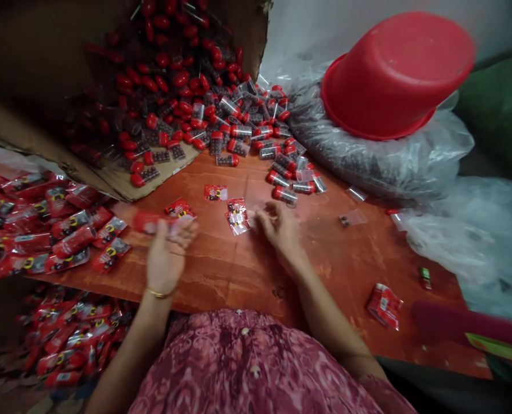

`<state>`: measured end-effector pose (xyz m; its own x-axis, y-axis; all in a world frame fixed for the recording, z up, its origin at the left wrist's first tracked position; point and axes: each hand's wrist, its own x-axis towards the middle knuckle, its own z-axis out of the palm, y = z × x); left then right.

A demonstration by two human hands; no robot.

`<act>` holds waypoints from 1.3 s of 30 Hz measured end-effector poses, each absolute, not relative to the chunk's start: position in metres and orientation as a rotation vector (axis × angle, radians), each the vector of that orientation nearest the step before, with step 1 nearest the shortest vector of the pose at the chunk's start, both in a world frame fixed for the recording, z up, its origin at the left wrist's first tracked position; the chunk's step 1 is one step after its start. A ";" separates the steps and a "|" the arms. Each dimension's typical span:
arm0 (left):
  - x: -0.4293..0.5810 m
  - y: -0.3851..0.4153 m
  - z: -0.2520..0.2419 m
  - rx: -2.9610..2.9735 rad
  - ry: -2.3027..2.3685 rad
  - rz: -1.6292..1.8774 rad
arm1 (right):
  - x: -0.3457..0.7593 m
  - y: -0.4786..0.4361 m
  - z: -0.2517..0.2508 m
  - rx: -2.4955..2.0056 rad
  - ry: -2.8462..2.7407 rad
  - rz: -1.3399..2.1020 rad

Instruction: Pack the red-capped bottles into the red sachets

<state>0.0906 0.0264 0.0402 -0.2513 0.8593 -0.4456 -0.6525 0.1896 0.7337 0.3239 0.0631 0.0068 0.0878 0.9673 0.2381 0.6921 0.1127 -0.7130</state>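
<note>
My left hand [168,253] is over the left part of the table, palm turned up and fingers stretched out, blurred by motion. A smeared red packet [145,222] is right by its fingers; I cannot tell whether they touch. Under and behind it lies a red printed sleeve [178,208]. My right hand [284,230] is curled, its fingertips drawn together beside a few glossy red printed sleeves [237,217]. Whatever it may pinch is hidden. Another red sleeve [215,192] lies flat just beyond.
A tipped cardboard box [109,178] spills red-capped clear tubes [238,131] onto the table [256,276]. Finished-looking red packets [70,230] heap at left, more [79,339] below. At right are a red tub [393,75] on a filled plastic bag [380,161], and a crumpled packet [385,306].
</note>
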 end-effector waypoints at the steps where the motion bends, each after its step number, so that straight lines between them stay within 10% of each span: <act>1: 0.064 0.028 0.039 0.225 1.144 1.592 | 0.336 0.074 0.003 -1.719 -1.719 0.319; 8: -0.009 0.025 0.040 0.463 1.266 1.956 | 0.365 0.106 -0.025 -1.758 -1.968 0.010; 18: 0.164 0.091 0.008 2.102 1.744 0.524 | 0.352 0.096 -0.035 -1.668 -1.962 -0.060; 25: 0.156 0.085 0.007 2.119 1.819 0.452 | 0.342 0.081 -0.018 -1.655 -1.855 -0.037; 39: 0.154 0.066 0.005 1.606 1.667 1.001 | 0.301 0.071 -0.006 -1.415 -1.270 1.161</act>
<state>0.1544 0.0657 0.0051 -0.0785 0.9941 0.0751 0.5334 -0.0217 0.8456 0.3008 0.0707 -0.0056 0.0390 0.9959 -0.0813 0.1708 -0.0868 -0.9815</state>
